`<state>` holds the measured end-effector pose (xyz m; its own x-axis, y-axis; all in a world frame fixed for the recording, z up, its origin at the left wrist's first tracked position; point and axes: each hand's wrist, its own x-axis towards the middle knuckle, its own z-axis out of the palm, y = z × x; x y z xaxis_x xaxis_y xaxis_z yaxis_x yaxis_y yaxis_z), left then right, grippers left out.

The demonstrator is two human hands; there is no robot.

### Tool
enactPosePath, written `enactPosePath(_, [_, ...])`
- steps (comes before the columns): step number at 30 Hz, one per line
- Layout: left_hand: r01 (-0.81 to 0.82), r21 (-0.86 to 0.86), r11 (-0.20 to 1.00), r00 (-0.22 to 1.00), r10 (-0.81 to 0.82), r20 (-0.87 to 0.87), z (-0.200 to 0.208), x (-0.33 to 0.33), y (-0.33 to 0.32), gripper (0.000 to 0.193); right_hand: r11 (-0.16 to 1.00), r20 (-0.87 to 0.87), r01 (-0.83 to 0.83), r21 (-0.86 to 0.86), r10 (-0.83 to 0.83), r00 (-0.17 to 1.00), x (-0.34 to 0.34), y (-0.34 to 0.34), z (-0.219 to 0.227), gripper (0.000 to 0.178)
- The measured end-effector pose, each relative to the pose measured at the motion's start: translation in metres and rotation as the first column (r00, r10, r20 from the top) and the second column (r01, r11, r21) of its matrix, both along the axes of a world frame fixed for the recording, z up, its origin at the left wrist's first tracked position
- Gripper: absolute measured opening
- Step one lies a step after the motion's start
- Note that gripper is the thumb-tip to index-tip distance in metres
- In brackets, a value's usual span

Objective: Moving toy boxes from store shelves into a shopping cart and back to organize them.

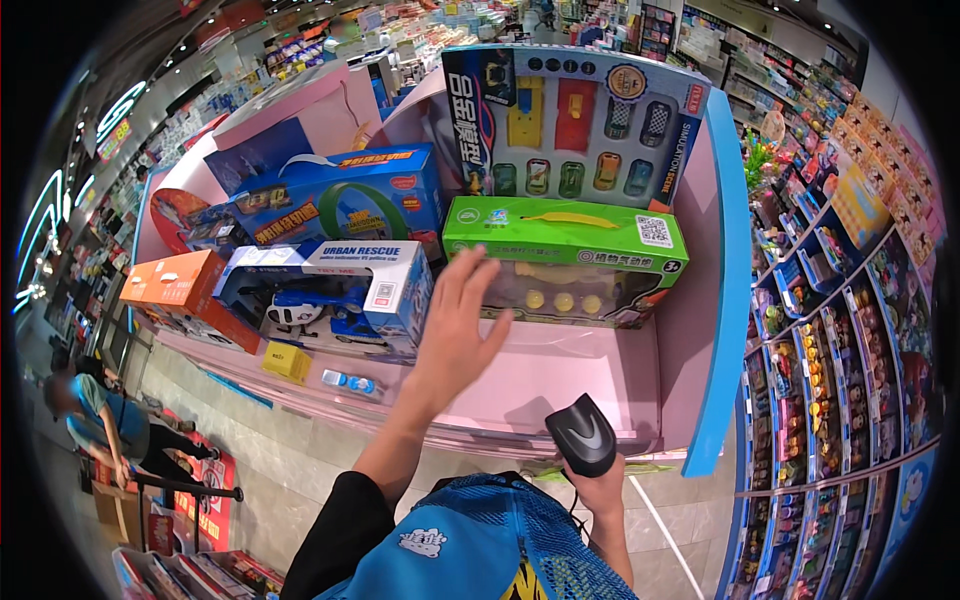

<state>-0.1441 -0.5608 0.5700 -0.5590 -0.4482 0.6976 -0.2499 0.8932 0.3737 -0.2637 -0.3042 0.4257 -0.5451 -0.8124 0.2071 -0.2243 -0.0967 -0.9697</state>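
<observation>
My left hand point(456, 335) reaches over the pink shelf with its fingers spread, holding nothing. Its fingertips overlap the left front of a green toy box point(565, 232); whether they touch it I cannot tell. In my right hand point(600, 488) is a black handheld barcode scanner point(583, 436), its head over the shelf's front edge. Behind the green box stands a large toy car set box point(572, 130). Left of my left hand sits a white and blue toy box point(345, 295) with a police helicopter behind its window.
An orange box point(185, 290) and a blue track-set box point(340, 200) stand on the left of the pink shelf point(560, 385). A small yellow box point(286, 362) and a toy car point(349, 383) lie at its front. Racks point(840, 400) rise at right; a person point(130, 430) walks at lower left.
</observation>
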Motion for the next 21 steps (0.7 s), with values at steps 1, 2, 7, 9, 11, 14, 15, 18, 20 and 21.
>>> enactPosePath(1, [-0.070, -0.043, 0.997, 0.998, 0.070, -0.001, 0.000, -0.009, -0.008, 0.060, 0.999, -0.018, -0.038, 0.016, 0.038, 0.999, -0.007, 0.000, -0.005, 0.038])
enactPosePath(2, [-0.074, -0.046, 0.996, 0.997, 0.074, 0.000, -0.001, -0.017, -0.015, 0.060, 0.999, -0.017, -0.042, 0.013, 0.042, 0.999, -0.012, 0.001, -0.006, 0.038])
enactPosePath(7, [-0.291, -0.175, 0.941, 0.952, 0.303, 0.044, 0.002, -0.033, -0.030, 0.055, 0.997, -0.100, -0.076, 0.013, 0.077, 0.992, -0.025, 0.002, 0.016, 0.041])
enactPosePath(9, [-0.314, -0.161, 0.936, 0.947, 0.321, 0.020, 0.000, -0.037, -0.032, 0.051, 0.997, -0.087, -0.078, 0.017, 0.079, 0.993, -0.029, 0.005, 0.017, 0.044])
enactPosePath(11, [-0.309, -0.035, 0.950, 0.951, 0.309, -0.019, 0.000, -0.038, -0.032, 0.050, 0.997, -0.093, -0.073, -0.013, 0.072, 0.993, -0.035, 0.005, 0.016, 0.044])
enactPosePath(14, [-0.262, 0.051, 0.964, 0.963, 0.265, -0.053, -0.002, -0.037, -0.029, 0.052, 0.997, -0.109, -0.081, -0.017, 0.079, 0.991, -0.043, 0.004, 0.024, 0.046])
enactPosePath(15, [-0.242, 0.037, 0.970, 0.967, 0.244, -0.071, -0.003, -0.034, -0.029, 0.054, 0.998, -0.100, -0.063, -0.026, 0.060, 0.993, -0.044, 0.002, 0.030, 0.046])
enactPosePath(18, [-0.282, 0.010, 0.959, 0.959, 0.282, -0.017, -0.003, -0.026, -0.021, 0.058, 0.994, -0.116, -0.099, -0.046, 0.094, 0.989, -0.054, -0.001, 0.031, 0.045])
enactPosePath(20, [-0.291, 0.007, 0.957, 0.957, 0.290, 0.005, -0.003, -0.018, -0.015, 0.058, 0.990, -0.148, -0.124, -0.060, 0.114, 0.982, -0.058, -0.003, 0.030, 0.044])
enactPosePath(21, [-0.298, 0.020, 0.955, 0.955, 0.297, 0.007, -0.004, -0.013, -0.012, 0.064, 0.989, -0.158, -0.129, -0.065, 0.118, 0.980, -0.059, -0.003, 0.030, 0.044])
